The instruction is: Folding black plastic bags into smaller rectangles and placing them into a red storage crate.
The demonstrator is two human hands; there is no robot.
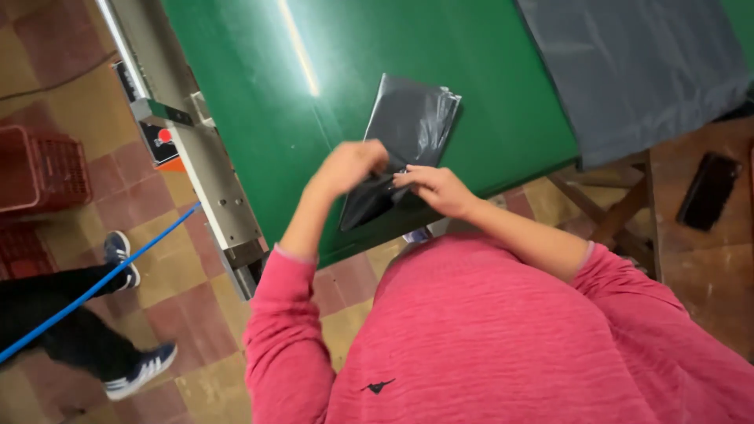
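Both hands pinch the near end of the folded black plastic bag (pixel 404 145) on the green table (pixel 259 118): left hand (pixel 349 166) at nine o'clock, right hand (pixel 436 188) at three. Mid-fold, I'd judge; pressing flat seems due.

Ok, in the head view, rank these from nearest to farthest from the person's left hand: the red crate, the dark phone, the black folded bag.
1. Black folded bag: under the left hand, held.
2. Red crate: far left, on the floor.
3. Dark phone: far right, on the wooden surface.
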